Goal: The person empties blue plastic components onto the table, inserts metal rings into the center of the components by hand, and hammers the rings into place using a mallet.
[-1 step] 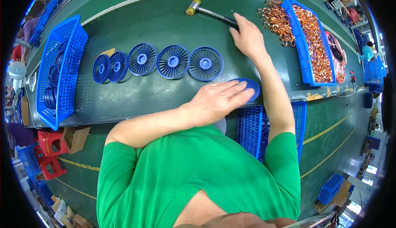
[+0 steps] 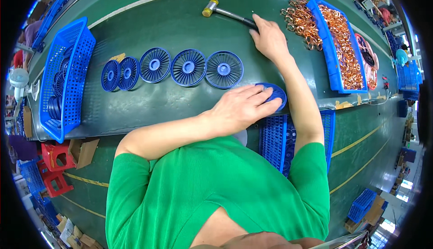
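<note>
A blue spoked plastic wheel is at the table's near edge. My left hand holds it, fingers laid across its left side and the thumb along the near rim, so part of it is covered. Farther off, my right hand is closed round the black grip of a hammer. The hammer lies on the table, its yellow-faced head pointing left. To the left of my hands several similar wheels lie flat in a row, the nearest one just beyond my left fingers.
On the left stands a blue basket with more wheels. A blue tray full of copper-coloured rings stands at the right, beside a loose ring pile. Below the table edge is another blue crate. Red stools stand lower left.
The wheel under my left hand has shifted slightly right, and its spokes now show where it was blurred. My right hand and the hammer have moved a touch left.
</note>
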Action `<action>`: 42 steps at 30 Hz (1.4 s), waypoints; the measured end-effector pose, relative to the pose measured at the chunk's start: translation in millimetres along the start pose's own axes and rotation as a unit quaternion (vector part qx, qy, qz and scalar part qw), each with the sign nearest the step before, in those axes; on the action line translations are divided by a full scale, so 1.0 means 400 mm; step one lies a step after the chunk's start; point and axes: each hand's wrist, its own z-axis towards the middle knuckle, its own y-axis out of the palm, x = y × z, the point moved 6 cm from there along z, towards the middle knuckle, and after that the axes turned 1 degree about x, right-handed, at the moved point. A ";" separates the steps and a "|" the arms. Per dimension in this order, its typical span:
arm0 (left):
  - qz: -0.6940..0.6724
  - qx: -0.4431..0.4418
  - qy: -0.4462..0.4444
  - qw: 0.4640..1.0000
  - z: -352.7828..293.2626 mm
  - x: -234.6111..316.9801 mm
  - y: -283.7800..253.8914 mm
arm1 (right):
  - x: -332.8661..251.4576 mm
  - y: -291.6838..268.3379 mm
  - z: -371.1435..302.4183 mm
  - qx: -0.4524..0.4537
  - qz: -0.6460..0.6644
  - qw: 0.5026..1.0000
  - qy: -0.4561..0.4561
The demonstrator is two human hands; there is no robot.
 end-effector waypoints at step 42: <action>0.120 -0.158 -0.227 0.954 -0.029 -0.223 -0.106 | -0.015 -0.327 -0.550 -0.020 0.254 0.922 0.290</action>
